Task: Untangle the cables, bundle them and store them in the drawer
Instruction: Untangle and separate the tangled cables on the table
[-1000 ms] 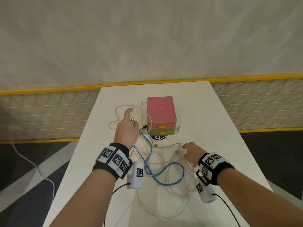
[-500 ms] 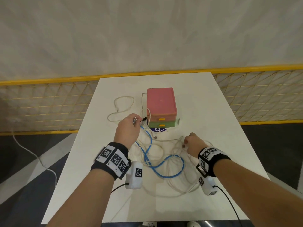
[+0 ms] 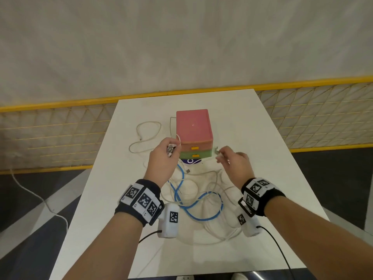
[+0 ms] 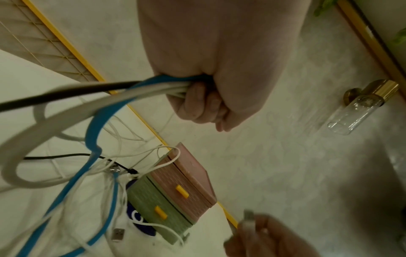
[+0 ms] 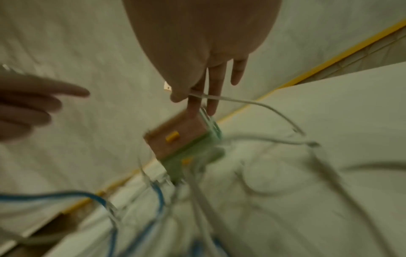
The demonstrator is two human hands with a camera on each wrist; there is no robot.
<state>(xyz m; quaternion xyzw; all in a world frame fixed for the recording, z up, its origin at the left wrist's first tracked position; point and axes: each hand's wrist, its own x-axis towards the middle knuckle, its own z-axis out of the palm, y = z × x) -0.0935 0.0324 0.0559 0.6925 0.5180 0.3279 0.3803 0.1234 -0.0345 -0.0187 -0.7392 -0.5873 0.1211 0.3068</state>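
Note:
A tangle of white, blue and black cables (image 3: 193, 199) lies on the white table (image 3: 252, 138) in front of a small drawer box (image 3: 193, 130) with a pink drawer above a green one, both closed. My left hand (image 3: 161, 156) is raised above the table and grips several cable ends (image 4: 158, 85) in its fist, blue, white and black together. My right hand (image 3: 232, 160) is raised too and pinches a white cable (image 5: 230, 100) near its plug between thumb and fingers, just right of the green drawer (image 3: 194, 154).
Another white cable (image 3: 145, 136) lies looped on the table left of the drawer box. A yellow-railed mesh fence (image 3: 50, 134) runs behind the table. A loose USB plug (image 4: 117, 233) lies by the box's front.
Both hands have risen off the table. The left drew back from the far loop with cable ends in its fist. The right lifted a white cable end toward the drawer box.

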